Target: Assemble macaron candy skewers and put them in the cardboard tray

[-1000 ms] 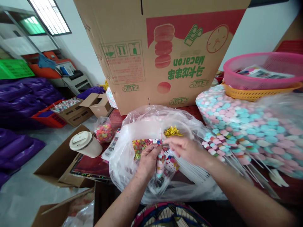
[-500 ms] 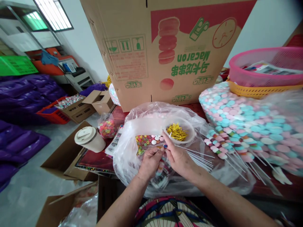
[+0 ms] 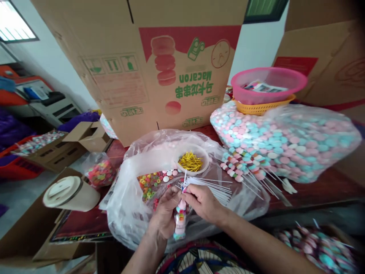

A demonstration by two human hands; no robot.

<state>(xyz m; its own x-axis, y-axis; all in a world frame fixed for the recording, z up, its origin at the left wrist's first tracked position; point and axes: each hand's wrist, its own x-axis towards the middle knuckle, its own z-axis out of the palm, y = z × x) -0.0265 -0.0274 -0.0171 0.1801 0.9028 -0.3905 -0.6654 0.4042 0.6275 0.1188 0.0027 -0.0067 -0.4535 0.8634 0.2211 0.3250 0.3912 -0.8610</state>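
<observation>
Gripping a pastel candy skewer on a white stick [image 3: 180,217], left hand [image 3: 165,213] & right hand [image 3: 203,201] fingers pinch its top, near a clear tub of gold twist ties [image 3: 190,161].

Bright, even daylight from a window [image 3: 14,26] upper left; edges bend and blur.

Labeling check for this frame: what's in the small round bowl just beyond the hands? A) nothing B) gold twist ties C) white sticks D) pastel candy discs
B: the bowl on the clear plastic bag holds a pile of gold twist ties; the white sticks lie beside it on the bag.
</observation>
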